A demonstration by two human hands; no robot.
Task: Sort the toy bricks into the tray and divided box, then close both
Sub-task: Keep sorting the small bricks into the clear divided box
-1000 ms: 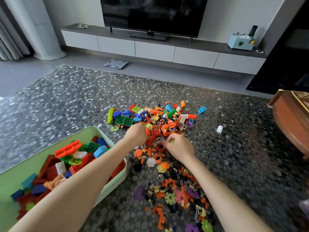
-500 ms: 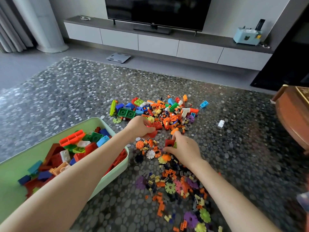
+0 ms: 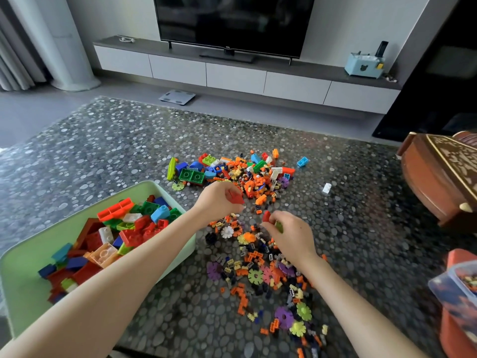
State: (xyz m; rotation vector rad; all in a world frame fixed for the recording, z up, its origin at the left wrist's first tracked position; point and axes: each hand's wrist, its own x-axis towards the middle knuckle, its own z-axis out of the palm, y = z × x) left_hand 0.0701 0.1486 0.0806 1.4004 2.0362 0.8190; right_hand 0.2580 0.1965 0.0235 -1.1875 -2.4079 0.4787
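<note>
Fingers of left hand (image 3: 220,200) curled round a red brick (image 3: 237,199), those of right hand (image 3: 291,235) pinching a small red piece (image 3: 266,217) and a green piece (image 3: 279,226); tray (image 3: 144,187) just left of and nearer than the left hand, well apart from the right

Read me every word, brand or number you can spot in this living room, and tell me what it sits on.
No text reads clearly.
Television: tiny logo mid lower edge, too small to read.
Pale blue box on the shelf: dark bear-head shape, no letters.
Floor scale: no digits show.
Red brick in the left hand, red piece in the right hand: no print shows.
</note>
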